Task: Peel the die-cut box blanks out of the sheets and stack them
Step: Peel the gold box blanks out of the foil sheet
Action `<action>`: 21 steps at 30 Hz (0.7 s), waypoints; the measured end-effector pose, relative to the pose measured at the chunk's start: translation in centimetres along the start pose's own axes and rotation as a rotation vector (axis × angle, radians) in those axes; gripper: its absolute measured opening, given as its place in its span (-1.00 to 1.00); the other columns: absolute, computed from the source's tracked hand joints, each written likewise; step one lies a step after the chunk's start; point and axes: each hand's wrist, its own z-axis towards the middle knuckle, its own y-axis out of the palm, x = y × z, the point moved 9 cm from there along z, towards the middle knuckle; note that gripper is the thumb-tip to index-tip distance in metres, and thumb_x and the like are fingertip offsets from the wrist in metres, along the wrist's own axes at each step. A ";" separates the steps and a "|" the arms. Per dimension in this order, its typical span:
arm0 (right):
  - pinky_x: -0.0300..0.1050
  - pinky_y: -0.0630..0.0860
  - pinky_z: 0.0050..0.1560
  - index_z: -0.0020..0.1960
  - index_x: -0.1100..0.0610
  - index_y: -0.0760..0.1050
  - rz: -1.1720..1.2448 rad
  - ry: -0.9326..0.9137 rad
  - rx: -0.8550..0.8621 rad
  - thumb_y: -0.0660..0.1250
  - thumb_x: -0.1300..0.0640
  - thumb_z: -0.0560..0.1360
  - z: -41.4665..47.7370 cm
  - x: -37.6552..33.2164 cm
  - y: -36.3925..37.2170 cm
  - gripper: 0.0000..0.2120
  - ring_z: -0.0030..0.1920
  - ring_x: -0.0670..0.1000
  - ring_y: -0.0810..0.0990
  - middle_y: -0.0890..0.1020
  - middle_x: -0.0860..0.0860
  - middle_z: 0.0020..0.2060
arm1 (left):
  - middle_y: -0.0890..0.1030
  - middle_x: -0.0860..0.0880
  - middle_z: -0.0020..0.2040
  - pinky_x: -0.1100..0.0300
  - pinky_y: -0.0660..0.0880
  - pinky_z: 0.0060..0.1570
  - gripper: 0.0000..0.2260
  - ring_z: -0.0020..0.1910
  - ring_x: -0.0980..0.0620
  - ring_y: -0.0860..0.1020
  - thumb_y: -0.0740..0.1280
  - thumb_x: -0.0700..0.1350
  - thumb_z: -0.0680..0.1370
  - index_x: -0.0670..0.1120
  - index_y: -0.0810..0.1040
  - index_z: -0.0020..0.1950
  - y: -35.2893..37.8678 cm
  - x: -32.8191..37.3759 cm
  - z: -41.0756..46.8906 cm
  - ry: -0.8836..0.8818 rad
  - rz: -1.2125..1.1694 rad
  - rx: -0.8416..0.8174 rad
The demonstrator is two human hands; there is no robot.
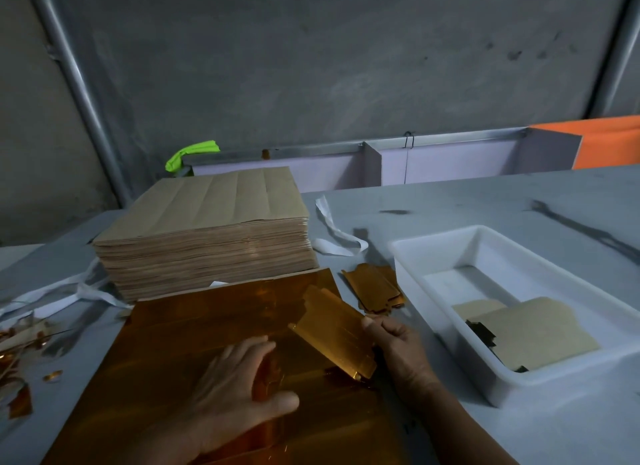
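A shiny gold-orange die-cut sheet [194, 329] lies flat on the table in front of me. My left hand [235, 392] presses flat on it, fingers spread. My right hand [394, 347] grips a gold box blank [332, 329] by its right edge, lifted and tilted above the sheet. A small pile of peeled gold blanks [374, 286] lies just beyond, beside the tray. A tall stack of sheets [207, 229], brown side up, stands behind the gold sheet.
A white plastic tray [436, 253] at the right holds a few brown-side-up blanks [530, 333]. White strapping strips [332, 229] lie by the stack. Gold scrap offcuts [17, 360] litter the table's left edge. A grey wall rises behind.
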 end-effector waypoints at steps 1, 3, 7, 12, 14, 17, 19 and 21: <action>0.38 0.53 0.06 -0.15 0.29 0.57 -0.006 0.005 0.001 0.34 0.14 0.56 0.0 0.0 0.0 -0.78 0.08 0.37 0.54 0.58 0.31 0.04 | 0.07 0.20 0.50 0.07 0.20 0.39 -0.22 0.44 0.15 0.12 0.25 0.44 0.41 0.20 0.04 0.52 -0.5 -0.2 0.5 -0.018 -0.089 0.059; 0.35 0.60 -0.01 -0.06 0.34 0.56 0.000 0.019 -0.015 0.32 0.11 0.58 0.1 0.3 0.0 -0.74 0.09 0.39 0.54 0.57 0.31 0.07 | 0.21 0.22 0.40 0.11 0.31 0.25 -0.30 0.35 0.17 0.21 0.34 0.35 0.41 0.22 0.14 0.46 -1.1 -0.3 1.7 -0.081 -0.204 0.145; 0.18 0.61 -0.20 -0.08 0.30 0.56 -0.014 0.000 -0.009 0.30 0.03 0.58 0.0 -0.3 0.0 -0.69 -0.03 0.28 0.55 0.55 0.24 -0.06 | 0.51 0.10 0.17 0.23 0.43 -0.09 -0.51 0.08 0.16 0.49 0.46 0.03 0.46 0.06 0.37 0.32 0.7 0.4 4.4 -0.247 -0.746 0.119; 0.12 0.56 -0.10 -0.05 0.42 0.47 -0.047 -0.044 -0.003 0.26 -0.05 0.57 0.2 -0.7 -0.1 -0.53 -0.13 0.25 0.56 0.50 0.30 -0.16 | 0.58 -0.01 0.04 0.20 0.40 -0.19 -0.65 0.01 0.07 0.55 0.45 -0.08 0.47 -0.01 0.45 0.21 2.5 2.0 6.0 -0.337 -0.941 0.053; -0.16 0.56 -0.27 -0.06 0.38 0.50 -0.073 -0.059 -0.006 0.23 -0.05 0.59 0.3 -0.7 -0.2 -0.56 -0.26 0.02 0.59 0.52 0.17 -0.24 | 0.59 -0.02 0.03 0.19 0.39 -0.20 -0.70 0.02 0.06 0.55 0.44 -0.10 0.48 -0.01 0.47 0.16 2.6 2.7 6.3 -0.346 -0.969 0.048; -0.23 0.52 -0.33 -0.13 0.26 0.54 -0.089 -0.061 -0.004 0.23 -0.07 0.59 0.5 -0.3 -0.3 -0.61 -0.36 -0.05 0.57 0.54 0.02 -0.36 | 0.61 -0.01 0.03 0.18 0.39 -0.19 -0.76 0.02 0.05 0.56 0.40 -0.14 0.51 -0.01 0.49 0.15 2.8 3.5 6.9 -0.352 -0.993 0.060; -0.12 0.52 -0.26 -0.11 0.27 0.54 -0.117 -0.067 0.003 0.23 -0.11 0.57 0.7 -0.2 -0.4 -0.57 -0.31 0.01 0.56 0.52 0.02 -0.35 | 0.61 -0.03 0.04 0.18 0.39 -0.21 -0.78 0.01 0.04 0.57 0.36 -0.18 0.54 -0.03 0.50 0.17 2.6 3.8 7.2 -0.368 -0.995 0.081; -0.17 0.52 -0.25 -0.04 0.25 0.56 -0.139 -0.063 0.004 0.21 -0.10 0.60 0.7 -0.1 -0.4 -0.60 -0.27 0.01 0.57 0.55 0.03 -0.30 | 0.61 -0.04 0.03 0.19 0.37 -0.24 -0.79 -0.01 0.04 0.57 0.32 -0.22 0.56 -0.06 0.50 0.19 2.5 3.8 7.5 -0.380 -0.994 0.106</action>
